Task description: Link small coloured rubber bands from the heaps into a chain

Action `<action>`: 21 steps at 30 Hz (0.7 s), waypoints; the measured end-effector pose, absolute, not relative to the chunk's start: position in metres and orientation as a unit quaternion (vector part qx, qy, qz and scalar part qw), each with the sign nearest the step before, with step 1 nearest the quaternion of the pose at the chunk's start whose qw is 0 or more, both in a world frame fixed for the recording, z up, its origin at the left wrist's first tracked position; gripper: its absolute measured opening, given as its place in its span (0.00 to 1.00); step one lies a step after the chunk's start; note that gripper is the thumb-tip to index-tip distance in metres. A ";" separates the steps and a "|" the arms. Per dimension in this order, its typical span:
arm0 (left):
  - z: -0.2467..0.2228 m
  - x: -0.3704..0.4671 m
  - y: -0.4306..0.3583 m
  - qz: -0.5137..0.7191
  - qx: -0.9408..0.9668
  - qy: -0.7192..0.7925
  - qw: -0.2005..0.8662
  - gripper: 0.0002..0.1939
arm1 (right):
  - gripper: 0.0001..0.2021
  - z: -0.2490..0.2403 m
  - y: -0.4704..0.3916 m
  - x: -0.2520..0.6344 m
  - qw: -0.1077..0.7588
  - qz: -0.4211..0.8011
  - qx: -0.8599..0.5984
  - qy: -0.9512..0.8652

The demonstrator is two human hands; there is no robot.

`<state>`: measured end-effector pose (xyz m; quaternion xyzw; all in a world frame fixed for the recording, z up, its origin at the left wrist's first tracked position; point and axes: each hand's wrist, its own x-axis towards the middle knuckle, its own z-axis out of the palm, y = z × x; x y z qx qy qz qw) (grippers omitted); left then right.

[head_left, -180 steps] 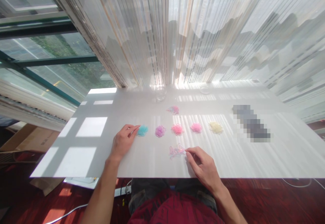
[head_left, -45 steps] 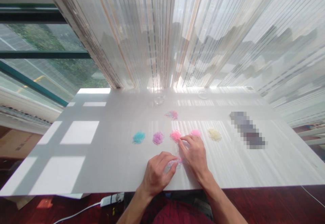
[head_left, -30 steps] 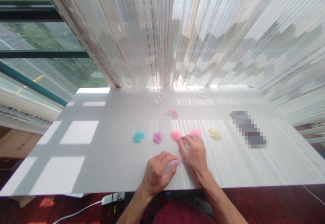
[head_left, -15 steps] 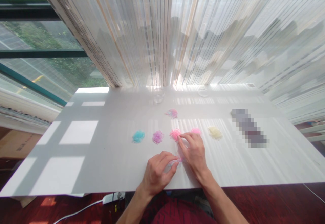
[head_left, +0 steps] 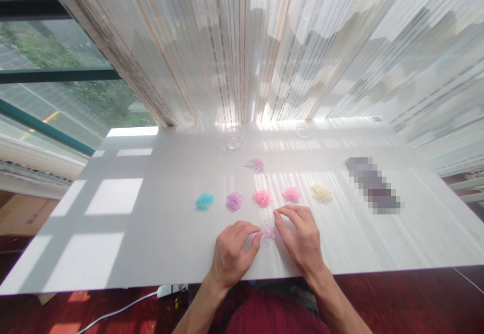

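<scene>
Leftmost, the blue heap (head_left: 204,201) sits at ten o'clock from the mixed heap (head_left: 267,233), and the purple heap (head_left: 234,201) between ten and eleven; if the left hand (head_left: 234,247) swung up that way, its knuckles could smear one into the other. In the middle, the mixed heap lies on the surface (head_left: 162,248) between the two hands, its thin strands crossed over each other, so a pull on one could drag out several. The red-pink heap (head_left: 262,198) at twelve and the pale pink heap (head_left: 292,193) at one lie close together, so strands let go carelessly by the right hand (head_left: 300,235) could land in the wrong colour; the yellow heap (head_left: 321,192) at two is less exposed.

The left hand comes in from seven o'clock, fingers curled, thumb and forefinger nearly meeting at the mixed heap's left edge; whether they grip a strand I cannot tell. The right hand comes from five, its thumb and forefinger drawn together just beyond the heap at one, any strand between them too small to make out
</scene>
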<state>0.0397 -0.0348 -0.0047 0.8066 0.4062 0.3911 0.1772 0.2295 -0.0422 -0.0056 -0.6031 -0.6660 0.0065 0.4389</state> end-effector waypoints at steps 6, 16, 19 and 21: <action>-0.006 0.039 -0.036 0.340 0.828 0.418 0.157 0.07 | 0.06 -0.010 -0.070 0.241 0.416 0.083 -0.576 -0.699; -0.009 0.044 -0.036 0.308 0.839 0.428 0.130 0.07 | 0.07 -0.014 -0.072 0.244 0.379 0.132 -0.553 -0.731; -0.009 0.045 -0.035 0.305 0.840 0.431 0.128 0.08 | 0.07 -0.015 -0.071 0.246 0.382 0.134 -0.548 -0.732; -0.008 0.045 -0.034 0.308 0.836 0.435 0.130 0.08 | 0.07 -0.015 -0.070 0.246 0.388 0.136 -0.545 -0.730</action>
